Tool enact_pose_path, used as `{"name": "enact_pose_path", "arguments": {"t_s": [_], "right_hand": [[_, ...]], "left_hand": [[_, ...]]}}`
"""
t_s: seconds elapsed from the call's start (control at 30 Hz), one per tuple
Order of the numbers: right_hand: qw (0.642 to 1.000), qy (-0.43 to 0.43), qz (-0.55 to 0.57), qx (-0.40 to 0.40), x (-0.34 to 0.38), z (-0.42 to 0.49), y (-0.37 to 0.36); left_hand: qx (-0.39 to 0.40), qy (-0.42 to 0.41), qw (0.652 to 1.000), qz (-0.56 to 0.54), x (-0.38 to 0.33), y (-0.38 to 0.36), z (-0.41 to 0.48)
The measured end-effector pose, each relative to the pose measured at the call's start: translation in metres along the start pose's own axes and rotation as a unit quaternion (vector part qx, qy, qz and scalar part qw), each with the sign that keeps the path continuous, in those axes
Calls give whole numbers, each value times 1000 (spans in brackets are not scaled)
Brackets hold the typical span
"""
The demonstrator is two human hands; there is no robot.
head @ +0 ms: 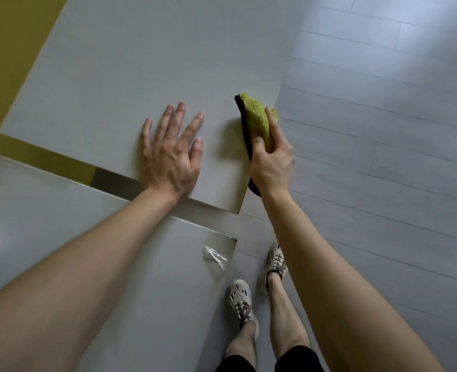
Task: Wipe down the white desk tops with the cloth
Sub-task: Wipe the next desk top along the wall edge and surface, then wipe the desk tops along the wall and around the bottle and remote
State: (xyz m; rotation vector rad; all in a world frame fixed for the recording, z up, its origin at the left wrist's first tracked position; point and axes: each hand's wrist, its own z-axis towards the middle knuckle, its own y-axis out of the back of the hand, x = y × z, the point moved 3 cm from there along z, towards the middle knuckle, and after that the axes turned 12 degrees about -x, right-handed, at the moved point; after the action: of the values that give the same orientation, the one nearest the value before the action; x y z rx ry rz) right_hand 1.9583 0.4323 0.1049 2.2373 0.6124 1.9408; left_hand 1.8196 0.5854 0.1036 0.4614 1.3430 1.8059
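A white desk top [130,76] fills the upper left of the view. My left hand [171,149] lies flat on it near its front edge, fingers spread. My right hand [271,159] grips a yellow-green cloth with a dark underside [257,114] at the desk's right edge, thumb and fingers curled round the fabric. A second white desk top [93,251] lies nearer to me, separated from the first by a narrow gap.
A crumpled clear plastic wrapper [216,257] sits at the near desk's right corner. Pale plank floor [383,130] spreads to the right. My two feet in light shoes [242,299] stand beside the near desk. A yellow-olive floor area [10,44] shows at the left.
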Motion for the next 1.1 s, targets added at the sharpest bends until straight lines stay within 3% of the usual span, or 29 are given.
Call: {"name": "enact_pose_path", "arguments": {"t_s": [0.13,0.23,0.3,0.43,0.57,0.67,0.73,0.8,0.83,0.87,0.97,1.03,1.1], "right_hand": [[997,23,15,73,-20,-79,23],[978,55,-54,192,-41,-108,64],[963,32,-114,242,-45,-99,92],[964,0,-155,216,-15,-66,128],[956,10,-135,261,33,-29,121],[941,55,-148,299,65,0,112],[922,100,-170,333,87,17,109],[907,126,-179,361,108,30,100],[901,131,-181,371,119,34,94],[896,136,-183,380,128,35,86],[841,202,-208,456,158,18,54],[750,279,-236,552,172,-5,30],[664,309,-260,630,178,-20,8]], "left_hand": [[-9,1,1000,-10,3,-2,0],[-20,7,1000,-17,3,-1,0],[-27,10,999,-24,3,-2,1],[-43,14,999,-20,4,-7,-2],[32,39,995,88,-5,4,0],[38,128,991,14,-28,25,-11],[19,273,951,-143,-56,53,-23],[18,443,824,-354,-87,88,-31],[23,480,765,-428,-101,103,-33],[35,491,732,-471,-113,116,-32],[25,480,736,-476,-130,137,-30],[-87,546,714,-429,-120,144,-35],[-179,614,663,-388,-103,147,-50]]}}
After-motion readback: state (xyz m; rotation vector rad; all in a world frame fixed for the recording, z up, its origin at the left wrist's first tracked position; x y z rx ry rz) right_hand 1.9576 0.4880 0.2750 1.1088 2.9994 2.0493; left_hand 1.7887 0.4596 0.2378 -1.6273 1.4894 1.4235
